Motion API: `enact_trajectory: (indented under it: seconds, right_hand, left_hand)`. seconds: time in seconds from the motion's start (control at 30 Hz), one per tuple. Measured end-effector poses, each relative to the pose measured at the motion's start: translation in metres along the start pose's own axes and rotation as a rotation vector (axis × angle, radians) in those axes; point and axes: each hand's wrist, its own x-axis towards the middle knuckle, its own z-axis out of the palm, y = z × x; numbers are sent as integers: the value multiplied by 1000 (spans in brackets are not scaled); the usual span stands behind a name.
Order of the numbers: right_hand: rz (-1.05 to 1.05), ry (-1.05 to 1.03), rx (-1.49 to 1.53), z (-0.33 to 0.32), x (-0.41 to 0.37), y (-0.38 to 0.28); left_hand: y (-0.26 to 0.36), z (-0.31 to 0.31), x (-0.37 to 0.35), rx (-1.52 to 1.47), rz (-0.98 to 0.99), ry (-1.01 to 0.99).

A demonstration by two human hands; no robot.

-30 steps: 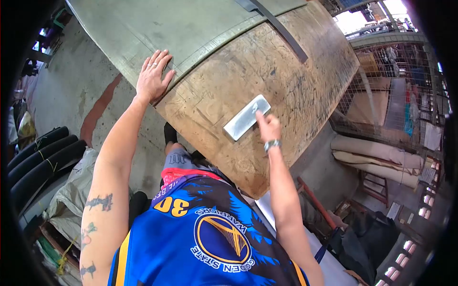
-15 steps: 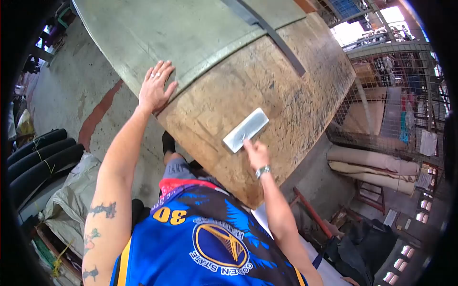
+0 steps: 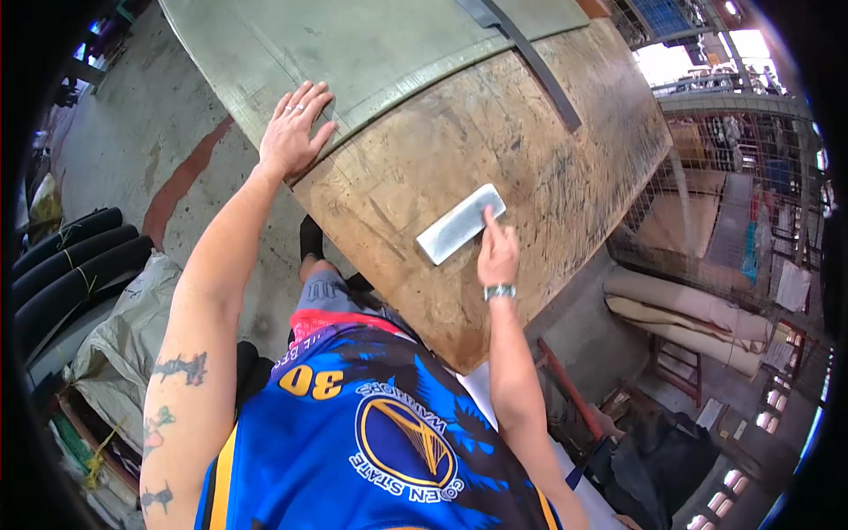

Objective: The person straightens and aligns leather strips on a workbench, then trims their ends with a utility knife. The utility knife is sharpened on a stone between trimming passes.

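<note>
A pale grey rectangular sharpening stone [image 3: 455,231] lies slantwise on the worn wooden tabletop [image 3: 389,203]. At its right end is my right hand [image 3: 500,252], the index finger reaching onto the stone's upper face and the other fingers curled in. Whatever those fingers pinch, if anything, is too small or hidden to make out. My left hand [image 3: 299,128] rests palm down with fingers stretched, on the corner of a grey-green sheet [image 3: 389,53] that covers the far part of the table.
A dark flat strip [image 3: 539,75] lies across the sheet and the wood. Dark rolls [image 3: 79,261] and a crumpled whitish sheet [image 3: 128,322] are on the left. To the right stand a wire mesh cage [image 3: 751,194] and beige rolls [image 3: 689,314] on a low rack.
My right hand has slid along the stone from its near side toward its far right end. My left hand stays flat on the sheet. The head view has shifted slightly.
</note>
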Motion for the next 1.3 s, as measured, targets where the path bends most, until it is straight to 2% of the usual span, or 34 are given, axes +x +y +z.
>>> enact_trajectory:
  seconds: [0.07, 0.1, 0.13, 0.2, 0.27, 0.3, 0.4, 0.43, 0.53, 0.57, 0.67, 0.7, 0.83, 0.93, 0.97, 1.1, 1.23, 1.3]
  right_hand:
    - [-28, 76, 65, 0, 14, 2]
    - [-114, 2, -14, 2, 1, 1]
    - [-96, -104, -33, -3, -17, -9]
    - [-140, -97, -68, -12, -22, -8]
    - [0, 2, -90, -11, 5, 4]
    - [-48, 148, 1, -8, 19, 4]
    - [-57, -94, -56, -10, -15, -17]
    - [-60, -125, 36, -12, -23, -15]
    - [22, 59, -44, -15, 13, 2]
    - [-14, 179, -27, -4, 18, 11]
    - [-125, -33, -64, -10, -23, -17]
    - [-55, -143, -37, -16, -29, -21]
    - [-24, 138, -67, -9, 15, -2]
    - [-144, 20, -75, -4, -31, -24]
    - [-74, -118, -96, -16, -32, -27]
    - [-12, 132, -72, -9, 12, -1]
    - [-66, -74, -63, -11, -29, -25]
    - [-86, 31, -248, -17, 2, -15]
  left_hand:
    - [1, 0, 2, 11, 5, 0]
    - [-1, 4, 2, 16, 3, -1]
    - [-1, 5, 2, 19, -7, -3]
    - [-1, 2, 2, 36, -14, -5]
    - [4, -2, 1, 41, -6, -23]
    - [3, -1, 1, 33, -8, -22]
    - [1, 1, 2, 22, 0, -5]
    - [2, 1, 3, 15, -15, -24]
    - [2, 0, 1, 27, 5, -12]
    - [4, -3, 0, 33, -4, -23]
    - [3, 0, 2, 46, -12, -30]
    - [3, 0, 2, 42, -20, -32]
    - [1, 0, 1, 43, 4, -19]
    - [-2, 5, 2, 34, -3, -12]
    - [0, 3, 1, 25, -13, -17]
    - [2, -1, 1, 34, 10, -10]
    - [0, 3, 2, 14, -3, -1]
    - [-1, 2, -2, 10, -4, -12]
